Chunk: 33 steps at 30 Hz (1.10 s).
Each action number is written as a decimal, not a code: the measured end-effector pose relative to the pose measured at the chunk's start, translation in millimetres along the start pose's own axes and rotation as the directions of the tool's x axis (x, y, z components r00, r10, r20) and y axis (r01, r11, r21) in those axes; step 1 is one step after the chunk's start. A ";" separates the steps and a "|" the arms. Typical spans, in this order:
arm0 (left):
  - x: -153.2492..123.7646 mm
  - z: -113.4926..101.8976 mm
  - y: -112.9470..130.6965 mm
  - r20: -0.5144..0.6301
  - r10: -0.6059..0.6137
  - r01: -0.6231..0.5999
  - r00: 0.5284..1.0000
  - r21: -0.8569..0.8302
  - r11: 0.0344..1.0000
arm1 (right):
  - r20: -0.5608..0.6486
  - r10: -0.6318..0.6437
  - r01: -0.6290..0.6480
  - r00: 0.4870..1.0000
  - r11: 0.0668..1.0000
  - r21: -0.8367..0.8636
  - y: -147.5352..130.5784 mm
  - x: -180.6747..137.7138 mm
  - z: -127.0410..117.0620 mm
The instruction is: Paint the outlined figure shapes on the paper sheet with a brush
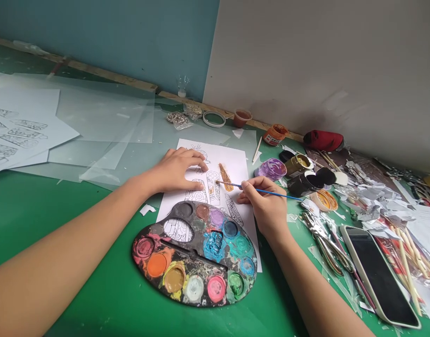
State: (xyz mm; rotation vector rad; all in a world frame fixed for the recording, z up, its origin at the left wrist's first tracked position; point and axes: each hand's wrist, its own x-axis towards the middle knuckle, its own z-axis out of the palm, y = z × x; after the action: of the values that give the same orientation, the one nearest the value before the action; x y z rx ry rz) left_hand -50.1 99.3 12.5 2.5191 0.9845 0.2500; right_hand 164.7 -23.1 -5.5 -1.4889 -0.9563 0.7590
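My right hand (269, 203) is closed around a thin blue paintbrush (267, 191), its tip touching a patterned line drawing on the white paper (236, 157). One drawn shape (225, 178) beside the brush tip is painted orange-brown; some orange shows on the shape under the tip. My left hand (178, 171) lies with fingers spread on the upper left of the sheet, holding nothing. Over the paper's lower part rests a black paint palette (195, 299) with many colours in its wells. It hides some of the drawings.
Open paint jars, purple (271, 169), gold (299, 163) and orange (275, 135), stand to the right. Pliers (323, 243), a phone (379, 276) and paper scraps (379, 201) crowd the right side. Printed sheets (28, 121) and clear plastic sheets (105, 114) lie at left.
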 end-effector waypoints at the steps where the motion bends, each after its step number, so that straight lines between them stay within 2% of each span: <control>1: 0.0 0.0 -0.1 0.001 -0.001 0.001 1.000 -0.001 1.000 | 0.001 0.000 0.000 1.000 1.000 0.002 0.6 0.3 0.0; 26: 0.1 2.2 -2.6 -0.012 0.005 -0.005 1.000 -0.017 1.000 | -0.009 0.037 -0.037 0.999 0.998 0.046 2.0 2.1 -0.1; 33: 0.3 1.0 -1.7 -0.007 -0.002 0.002 1.000 -0.024 1.000 | -0.001 0.030 -0.030 1.000 0.999 0.011 0.5 3.2 1.8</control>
State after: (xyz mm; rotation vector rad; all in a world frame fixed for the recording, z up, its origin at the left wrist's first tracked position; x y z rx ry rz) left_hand -50.6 100.3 10.9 2.4970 0.9809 0.2694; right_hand 164.8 -19.4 -6.1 -1.4964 -0.9292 0.7838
